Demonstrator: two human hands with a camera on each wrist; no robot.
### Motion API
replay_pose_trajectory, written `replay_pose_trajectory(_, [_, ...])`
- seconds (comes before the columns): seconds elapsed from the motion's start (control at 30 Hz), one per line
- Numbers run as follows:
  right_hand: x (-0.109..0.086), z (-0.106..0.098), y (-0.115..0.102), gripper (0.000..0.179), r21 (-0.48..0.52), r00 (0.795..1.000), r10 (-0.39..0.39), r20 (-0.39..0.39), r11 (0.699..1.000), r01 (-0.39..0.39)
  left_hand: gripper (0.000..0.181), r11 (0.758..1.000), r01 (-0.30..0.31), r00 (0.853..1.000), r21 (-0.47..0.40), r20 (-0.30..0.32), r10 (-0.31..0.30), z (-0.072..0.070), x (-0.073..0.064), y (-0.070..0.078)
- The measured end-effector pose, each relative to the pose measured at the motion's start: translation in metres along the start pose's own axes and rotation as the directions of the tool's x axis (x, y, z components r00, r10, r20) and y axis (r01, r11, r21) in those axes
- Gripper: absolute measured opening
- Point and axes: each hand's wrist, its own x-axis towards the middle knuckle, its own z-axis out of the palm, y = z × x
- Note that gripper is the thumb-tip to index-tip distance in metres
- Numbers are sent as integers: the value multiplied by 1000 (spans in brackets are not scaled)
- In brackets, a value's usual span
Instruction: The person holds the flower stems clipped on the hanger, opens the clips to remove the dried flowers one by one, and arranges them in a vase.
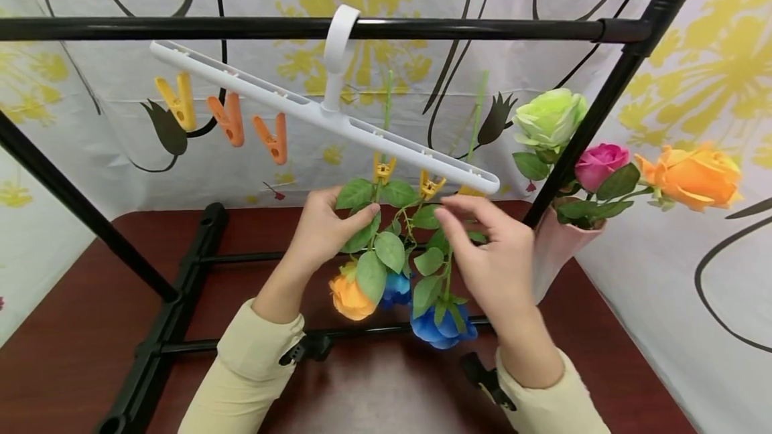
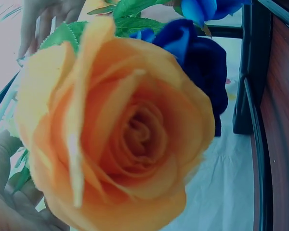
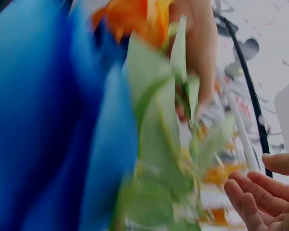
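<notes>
In the head view an orange rose (image 1: 352,295) and two blue roses (image 1: 443,323) hang upside down under a white hanger (image 1: 322,112). Yellow clothespins (image 1: 383,169) grip their stems. My left hand (image 1: 322,230) is at the orange rose's leaves (image 1: 356,194), thumb over them and the other fingers partly hidden behind. The left wrist view shows a gap between its thumb and fingers. My right hand (image 1: 491,253) is beside the right blue rose's stem, fingers loosely bent. In the right wrist view that hand (image 3: 267,197) holds nothing and stands apart from the leaves.
The tilted hanger hooks over a black rack bar (image 1: 482,29). Three more clothespins (image 1: 229,120), one yellow and two orange, hang at its left. At right, a pink vase (image 1: 561,246) with green, pink and orange roses stands behind the rack's slanted post (image 1: 594,112).
</notes>
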Motion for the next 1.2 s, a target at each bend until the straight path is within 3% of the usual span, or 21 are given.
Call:
replay_pose_trajectory(0.13, [8, 21, -9, 21, 40, 996, 41, 85, 998, -45, 17, 1000, -14, 1000, 17, -6, 14, -2, 0, 3])
replay_pose_trajectory(0.27, [16, 37, -13, 28, 40, 989, 82, 121, 995, -87, 16, 999, -21, 1000, 44, -7, 21, -4, -1, 5])
replay_pose_trajectory(0.5, [30, 57, -9, 34, 31, 976, 154, 156, 987, -161, 15, 998, -31, 999, 59, -16, 32, -4, 2, 7])
replay_pose_trajectory(0.63, [34, 66, -8, 35, 55, 977, 161, 140, 984, -170, 18, 998, 0, 1000, 64, -23, 2, -4, 0, 9])
replay_pose_trajectory(0.73, [36, 71, -9, 36, 50, 981, 153, 121, 986, -160, 19, 997, 21, 999, 78, -34, -18, -3, -2, 11])
replay_pose_trajectory(0.93, [45, 77, -13, 29, -31, 993, 86, 75, 996, -84, 18, 994, 3, 999, 107, -51, 2, -1, -5, 13])
replay_pose_trajectory(1.03, [46, 79, -13, 31, -54, 997, 49, 67, 997, -45, 19, 997, 41, 998, 65, -60, -37, 0, -8, 12])
replay_pose_trajectory(1.2, [44, 82, -11, 40, -8, 997, 12, 76, 1000, -12, 19, 995, 99, 993, 20, -71, -98, 0, -13, 10])
